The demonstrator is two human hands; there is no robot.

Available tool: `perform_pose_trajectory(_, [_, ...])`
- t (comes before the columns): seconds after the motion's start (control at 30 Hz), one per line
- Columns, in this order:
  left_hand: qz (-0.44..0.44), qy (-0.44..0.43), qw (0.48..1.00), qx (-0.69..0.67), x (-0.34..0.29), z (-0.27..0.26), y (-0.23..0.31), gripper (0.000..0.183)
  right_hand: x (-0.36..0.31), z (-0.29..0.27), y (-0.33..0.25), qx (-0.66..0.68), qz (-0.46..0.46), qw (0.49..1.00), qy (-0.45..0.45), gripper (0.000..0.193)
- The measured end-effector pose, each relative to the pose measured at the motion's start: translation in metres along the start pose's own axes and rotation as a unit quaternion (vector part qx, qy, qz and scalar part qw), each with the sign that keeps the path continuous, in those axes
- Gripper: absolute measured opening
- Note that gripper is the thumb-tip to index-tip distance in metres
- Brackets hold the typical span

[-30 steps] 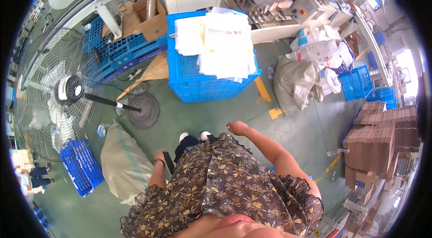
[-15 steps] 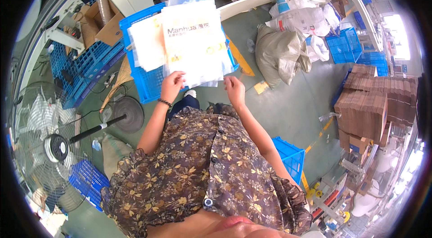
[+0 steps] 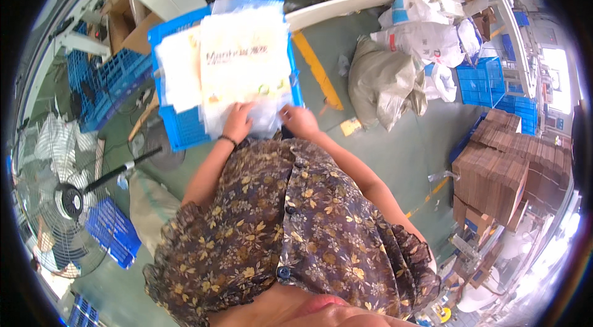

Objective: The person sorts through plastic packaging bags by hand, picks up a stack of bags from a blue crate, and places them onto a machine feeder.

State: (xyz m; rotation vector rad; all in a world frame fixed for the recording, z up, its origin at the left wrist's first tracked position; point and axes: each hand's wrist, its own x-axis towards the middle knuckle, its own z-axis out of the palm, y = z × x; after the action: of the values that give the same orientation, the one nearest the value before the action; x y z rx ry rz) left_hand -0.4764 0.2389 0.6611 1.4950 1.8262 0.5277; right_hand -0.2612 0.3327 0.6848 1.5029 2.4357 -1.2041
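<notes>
Head view: left hand (image 3: 237, 123) and right hand (image 3: 301, 122) at dark-lettered white bags (image 3: 245, 71); cannot tell whether pinching.

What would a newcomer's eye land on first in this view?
Most likely the bright white printed bags piled on the blue crate, upper left of centre, with the left hand and right hand at their near edge. After that, perhaps the brown cardboard stack at the right and the standing fan at the far left.
</notes>
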Motion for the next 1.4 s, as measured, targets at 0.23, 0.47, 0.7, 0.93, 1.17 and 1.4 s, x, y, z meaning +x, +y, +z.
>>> perform_pose_trajectory(0.23, [0.034, 0.044, 0.998, 0.014, 0.016, 0.028, -0.032, 0.034, 0.038, 0.011, 0.013, -0.033, -0.050, 0.979, -0.192, 0.079])
perform_pose_trajectory(0.47, [0.056, 0.038, 0.996, -0.053, 0.007, 0.021, -0.029, 0.037, 0.013, 0.029, -0.015, -0.059, 0.002, 0.994, -0.088, 0.054])
perform_pose_trajectory(0.7, [0.126, 0.064, 0.989, 0.039, 0.010, 0.019, -0.020, 0.036, -0.007, 0.043, -0.019, -0.048, 0.055, 0.997, 0.038, 0.024])
perform_pose_trajectory(0.93, [0.198, 0.049, 0.977, 0.059, 0.037, -0.002, 0.020, 0.024, -0.030, 0.049, -0.041, -0.048, 0.084, 0.993, 0.074, 0.064])
perform_pose_trajectory(1.17, [0.215, -0.059, 0.964, 0.144, 0.076, -0.010, 0.027, 0.036, -0.003, 0.068, -0.037, -0.098, 0.119, 0.984, 0.091, 0.027])
perform_pose_trajectory(1.4, [0.126, -0.107, 0.986, 0.033, 0.088, 0.010, 0.004, 0.031, -0.017, 0.074, -0.020, -0.068, 0.125, 0.979, 0.150, 0.016])
